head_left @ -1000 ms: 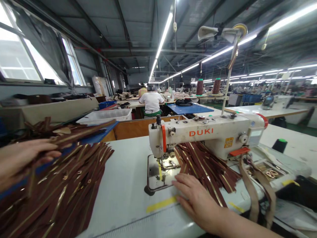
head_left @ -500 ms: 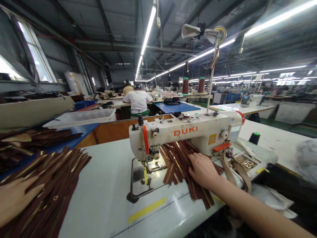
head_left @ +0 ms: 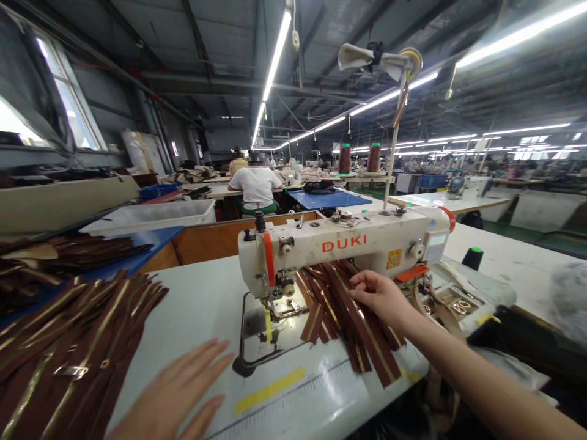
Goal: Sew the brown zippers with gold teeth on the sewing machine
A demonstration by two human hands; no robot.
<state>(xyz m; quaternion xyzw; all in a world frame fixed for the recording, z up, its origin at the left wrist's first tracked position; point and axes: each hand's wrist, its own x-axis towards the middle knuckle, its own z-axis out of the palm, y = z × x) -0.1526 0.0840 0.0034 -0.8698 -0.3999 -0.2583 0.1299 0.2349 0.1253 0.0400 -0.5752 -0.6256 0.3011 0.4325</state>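
Note:
Over the pale table, between the large strip pile and the sewing machine [head_left: 321, 244], my left hand [head_left: 183, 382] is open with fingers spread, holding nothing. Brown zipper strips with gold teeth [head_left: 82, 348] lie in a thick pile at the left, a metal puller on top. More brown zipper strips [head_left: 362, 330] fan out under the machine arm and over the table's front. My right hand [head_left: 378, 296] is at their right side, fingers bent and thumb close to the fingertips at one strip's edge. The needle area and metal plate [head_left: 257, 342] lie left of these strips.
A ruler strip [head_left: 293, 391] and yellow tape [head_left: 270, 390] mark the table front. A tray of metal rings [head_left: 458, 305] and a black thread cone [head_left: 472, 258] are at the right. A blue table [head_left: 160, 238] and white bin [head_left: 183, 214] stand left. A person [head_left: 255, 186] sits ahead.
My left hand has left the left pile and moved right over the table. My right hand has lifted slightly, its fingers drawn together, and the strips beneath it have shifted and spread.

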